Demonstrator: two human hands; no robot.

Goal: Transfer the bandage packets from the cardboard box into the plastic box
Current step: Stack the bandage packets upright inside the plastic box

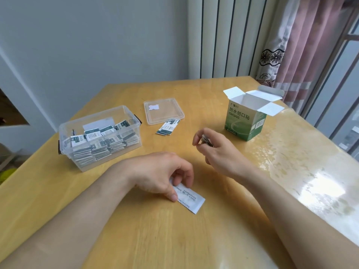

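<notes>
I'm mid-transfer. My right hand [215, 150] pinches a small stack of bandage packets [206, 141] over the middle of the table [136, 239]. It hangs between the open cardboard box [245, 121] near the far right edge and the well-filled plastic box [64, 133] by the left edge. Next, I judge, I must carry them left and release them over its rim. My left hand [163, 171] curls on a white printed slip [189, 199] near the front edge, thumb pressing it flat.
</notes>
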